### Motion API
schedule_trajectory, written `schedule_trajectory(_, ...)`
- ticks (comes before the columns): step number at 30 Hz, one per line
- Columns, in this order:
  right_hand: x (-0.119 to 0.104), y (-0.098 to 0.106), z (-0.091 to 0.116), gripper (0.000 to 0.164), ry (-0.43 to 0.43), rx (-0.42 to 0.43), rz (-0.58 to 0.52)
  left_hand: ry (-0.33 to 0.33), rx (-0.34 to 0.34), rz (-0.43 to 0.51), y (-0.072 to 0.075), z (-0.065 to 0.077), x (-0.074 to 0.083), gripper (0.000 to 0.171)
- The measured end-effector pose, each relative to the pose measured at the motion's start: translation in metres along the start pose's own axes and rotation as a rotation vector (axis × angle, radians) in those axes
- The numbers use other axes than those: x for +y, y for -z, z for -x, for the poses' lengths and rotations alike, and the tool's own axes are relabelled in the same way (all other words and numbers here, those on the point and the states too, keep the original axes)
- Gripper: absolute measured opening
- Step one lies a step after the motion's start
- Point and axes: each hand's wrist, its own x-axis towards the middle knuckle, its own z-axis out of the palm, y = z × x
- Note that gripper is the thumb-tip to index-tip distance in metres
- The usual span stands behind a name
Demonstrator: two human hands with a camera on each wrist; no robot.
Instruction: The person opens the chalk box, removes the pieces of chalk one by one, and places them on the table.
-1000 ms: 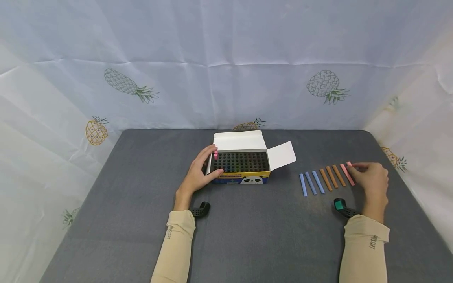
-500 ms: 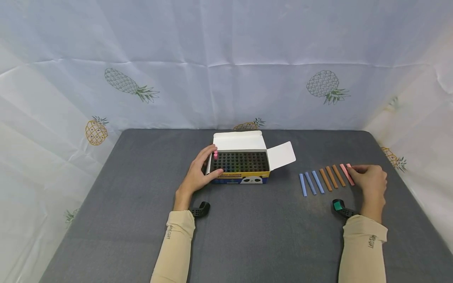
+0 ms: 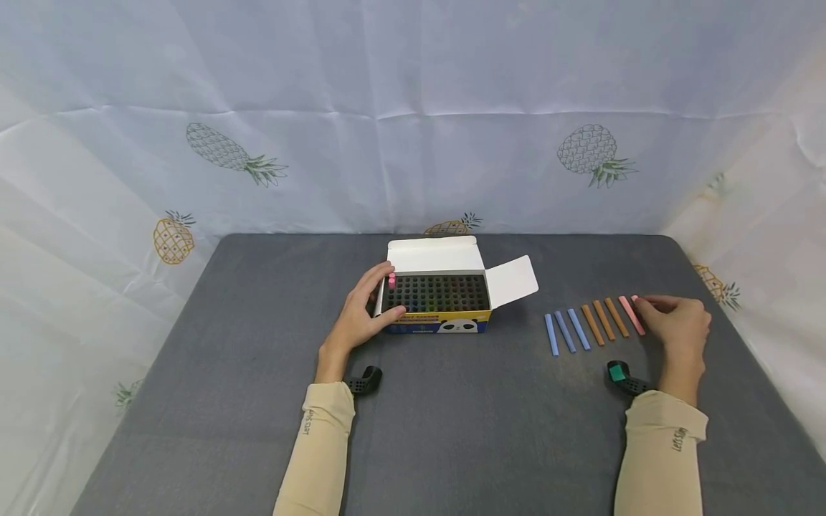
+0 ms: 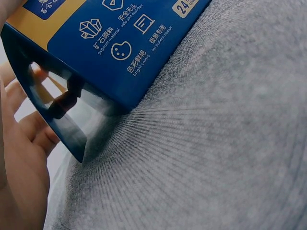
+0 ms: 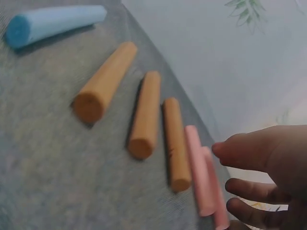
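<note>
My left hand (image 3: pixel 355 315) grips the left end of an open chalk box (image 3: pixel 445 327), thumb at the front, fingers behind. In the left wrist view the fingers show behind the box's end flap (image 4: pixel 57 105). Two pink chalks stand in the left of the box's holed insert (image 3: pixel 439 290). At the right, my right hand (image 3: pixel 680 326) is at the second of two pink chalks lying side by side, partly covering it. In the right wrist view its fingers are spread apart beside that pink chalk (image 5: pixel 216 187). The first pink chalk (image 3: pixel 631 315) lies just left.
Three orange-brown chalks (image 3: pixel 604 320) and three blue chalks (image 3: pixel 564 333) continue the slanted row leftward on the grey tabletop (image 3: pixel 464 416). The box's white side flap (image 3: pixel 513 281) sticks out to the right, its lid (image 3: pixel 434 254) stands up behind. A pineapple-print curtain (image 3: pixel 413 165) borders the table.
The right hand drew the second pink chalk slightly closer to the first, then shifted a little to the right. The left hand and the box stay in place.
</note>
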Motion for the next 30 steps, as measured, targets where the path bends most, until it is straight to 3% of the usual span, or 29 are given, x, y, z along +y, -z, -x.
schedule_trajectory(5,-0.006,0.005,0.001,0.053,0.011,0.073,-0.116,0.004,-0.001,0.003,0.0,0.0,0.0,0.076)
schedule_trajectory(14,-0.016,0.014,0.005,0.049,0.066,0.189,-0.185,-0.002,-0.001,-0.001,0.0,0.0,0.0,0.077)
schedule_trajectory(25,-0.033,0.019,0.017,0.037,0.208,0.255,-0.315,-0.007,0.002,0.001,0.0,0.001,0.0,0.078)
schedule_trajectory(30,-0.046,0.02,0.022,0.031,0.235,0.238,-0.367,-0.009,0.0,-0.004,0.0,0.001,0.001,0.078)
